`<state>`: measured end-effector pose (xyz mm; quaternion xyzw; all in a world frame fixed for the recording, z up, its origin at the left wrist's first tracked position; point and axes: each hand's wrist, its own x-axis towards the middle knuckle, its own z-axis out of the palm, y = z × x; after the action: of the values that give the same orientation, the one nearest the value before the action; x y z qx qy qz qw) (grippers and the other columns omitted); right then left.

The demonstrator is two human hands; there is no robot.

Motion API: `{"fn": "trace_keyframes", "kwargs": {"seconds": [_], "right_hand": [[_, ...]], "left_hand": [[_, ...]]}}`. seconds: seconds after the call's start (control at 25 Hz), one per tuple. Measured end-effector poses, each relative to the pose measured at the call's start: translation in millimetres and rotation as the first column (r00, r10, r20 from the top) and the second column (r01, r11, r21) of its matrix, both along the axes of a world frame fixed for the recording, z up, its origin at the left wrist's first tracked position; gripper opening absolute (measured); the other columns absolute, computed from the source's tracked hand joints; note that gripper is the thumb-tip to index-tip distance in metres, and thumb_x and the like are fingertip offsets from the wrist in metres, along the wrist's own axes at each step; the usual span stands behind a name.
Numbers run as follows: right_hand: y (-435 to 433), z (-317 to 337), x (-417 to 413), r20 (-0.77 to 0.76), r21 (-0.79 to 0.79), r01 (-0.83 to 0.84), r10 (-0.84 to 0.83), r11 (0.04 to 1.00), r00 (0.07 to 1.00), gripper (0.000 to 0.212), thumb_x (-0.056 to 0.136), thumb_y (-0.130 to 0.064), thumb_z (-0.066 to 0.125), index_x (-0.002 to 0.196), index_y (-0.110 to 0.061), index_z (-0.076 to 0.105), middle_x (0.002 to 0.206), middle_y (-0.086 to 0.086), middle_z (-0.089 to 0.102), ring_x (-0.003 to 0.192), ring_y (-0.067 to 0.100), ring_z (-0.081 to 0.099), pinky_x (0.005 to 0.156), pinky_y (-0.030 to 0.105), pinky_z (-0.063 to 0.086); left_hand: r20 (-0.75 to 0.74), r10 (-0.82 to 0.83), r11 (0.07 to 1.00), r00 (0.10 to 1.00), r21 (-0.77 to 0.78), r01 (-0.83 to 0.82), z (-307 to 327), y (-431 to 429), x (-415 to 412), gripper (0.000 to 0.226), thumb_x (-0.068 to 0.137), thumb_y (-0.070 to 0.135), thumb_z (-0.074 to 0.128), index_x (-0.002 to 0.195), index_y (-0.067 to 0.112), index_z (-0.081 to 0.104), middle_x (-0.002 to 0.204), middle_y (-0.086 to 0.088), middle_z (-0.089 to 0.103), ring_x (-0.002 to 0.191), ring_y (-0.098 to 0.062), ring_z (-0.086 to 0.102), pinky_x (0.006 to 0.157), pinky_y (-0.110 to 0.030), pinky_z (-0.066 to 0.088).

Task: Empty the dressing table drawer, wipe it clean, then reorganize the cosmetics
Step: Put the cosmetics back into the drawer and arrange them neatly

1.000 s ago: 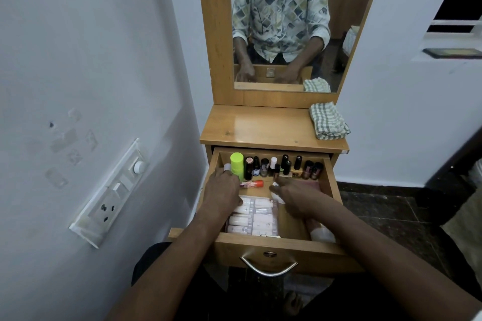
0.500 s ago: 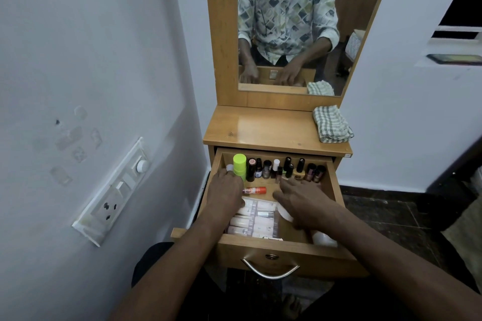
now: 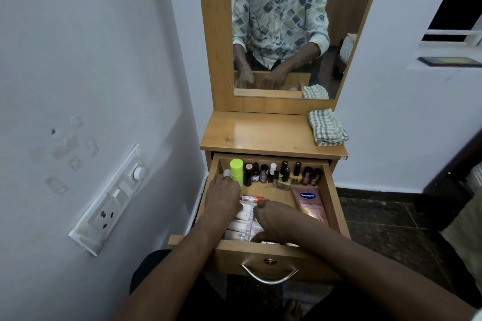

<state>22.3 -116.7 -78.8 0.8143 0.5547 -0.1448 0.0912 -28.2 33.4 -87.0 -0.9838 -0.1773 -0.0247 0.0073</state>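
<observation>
Handle (image 3: 268, 276): one curved metal bar on the wooden drawer (image 3: 234, 255) front, nearest.
Right hand (image 3: 277, 224): knuckles up over pale flat tubes (image 3: 240, 227), about four showing; its grip is hidden, so I cannot tell.
Left hand (image 3: 221, 200): palm down, fingers relaxed, holding nothing, at the drawer's left.
Pink tube (image 3: 310, 203): one, flat, right side.
Far row: one lime-green cylinder bottle (image 3: 236, 171), roughly ten small dark-capped bottles (image 3: 296, 172).
Cloth (image 3: 327, 126): one, folded, checked, on the tabletop's far right.

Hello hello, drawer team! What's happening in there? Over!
Left hand and right hand down on white tubes, grip unclear. Drawer not emptied yet. Cloth folded on tabletop.
</observation>
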Motion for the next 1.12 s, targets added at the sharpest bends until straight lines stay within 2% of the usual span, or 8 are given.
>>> {"fn": "trace_keyframes", "kwargs": {"seconds": [0.12,0.2,0.36,0.48,0.64,0.84,0.96,1.12], "right_hand": [[-3,-12,8,0.040,-0.024,0.007,-0.007,1.000,0.999,0.094,0.094,-0.049,0.056,0.152,0.008,0.009,0.159,0.032,0.009,0.149,0.041,0.013,0.119,0.046,0.027],[-3,-14,6,0.053,0.013,-0.020,0.019,1.000,0.998,0.090,0.097,-0.043,0.054,0.152,0.009,0.005,0.159,0.033,0.003,0.150,0.042,0.005,0.121,0.046,0.020],[4,-6,2,0.089,0.093,-0.045,0.036,0.995,0.995,0.068,0.100,-0.028,0.047,0.147,0.015,0.022,0.152,0.037,0.024,0.145,0.043,0.019,0.119,0.042,0.017],[5,-6,5,0.054,0.081,-0.009,0.005,0.997,0.999,0.063,0.099,-0.032,0.053,0.145,0.007,0.035,0.149,0.027,0.036,0.138,0.038,0.034,0.113,0.042,0.032],[17,0,28,-0.066,0.307,0.237,-0.228,0.922,0.971,0.016,0.096,-0.011,0.054,0.107,-0.007,0.064,0.106,0.011,0.065,0.090,0.023,0.064,0.079,0.036,0.056],[35,-8,39,-0.096,0.328,0.381,-0.371,0.864,0.924,0.011,0.090,-0.003,0.053,0.082,-0.008,0.058,0.079,0.010,0.062,0.068,0.026,0.059,0.052,0.031,0.043],[39,-13,40,-0.123,0.375,0.386,-0.368,0.843,0.922,0.010,0.091,-0.004,0.054,0.083,-0.010,0.058,0.086,0.011,0.059,0.070,0.026,0.057,0.055,0.031,0.039],[35,-13,40,-0.098,0.414,0.382,-0.377,0.826,0.921,0.010,0.090,-0.002,0.055,0.086,-0.010,0.059,0.092,0.006,0.049,0.068,0.020,0.052,0.058,0.032,0.042]], "left_hand": [[0.009,-0.010,1.000,1.000,-0.012,0.010,1,2,-2,0.031,0.089,0.005,0.058,0.121,0.007,0.059,0.120,-0.011,0.058,0.110,-0.025,0.053,0.093,-0.033,0.043],[0.029,-0.009,1.000,1.000,-0.025,0.009,3,3,-2,0.034,0.089,0.000,0.056,0.123,0.006,0.056,0.119,-0.012,0.059,0.108,-0.026,0.055,0.089,-0.033,0.044],[0.062,0.003,1.000,0.998,-0.005,-0.003,6,-1,-3,0.034,0.094,0.005,0.055,0.128,0.009,0.052,0.120,-0.013,0.058,0.106,-0.028,0.058,0.087,-0.034,0.046],[0.060,0.028,0.999,0.998,-0.026,-0.026,5,-1,-5,0.031,0.096,0.014,0.055,0.127,0.008,0.050,0.115,-0.012,0.061,0.097,-0.027,0.063,0.077,-0.035,0.048],[0.123,0.135,0.975,0.983,-0.191,-0.110,4,10,1,0.024,0.094,0.017,0.055,0.117,0.010,0.055,0.097,-0.008,0.069,0.084,-0.026,0.068,0.061,-0.031,0.043],[0.092,0.067,0.951,0.993,-0.307,-0.036,5,4,-5,0.026,0.089,0.009,0.057,0.115,0.008,0.055,0.103,-0.011,0.062,0.090,-0.029,0.065,0.067,-0.033,0.047],[0.029,-0.013,0.958,0.999,-0.286,0.021,3,5,-4,0.042,0.081,0.009,0.071,0.121,0.004,0.057,0.103,-0.007,0.053,0.092,-0.026,0.064,0.074,-0.035,0.055],[-0.010,-0.049,0.965,0.999,-0.257,0.045,1,3,-2,0.039,0.081,0.010,0.074,0.117,0.002,0.062,0.110,-0.011,0.060,0.109,-0.024,0.057,0.077,-0.033,0.053]]}}
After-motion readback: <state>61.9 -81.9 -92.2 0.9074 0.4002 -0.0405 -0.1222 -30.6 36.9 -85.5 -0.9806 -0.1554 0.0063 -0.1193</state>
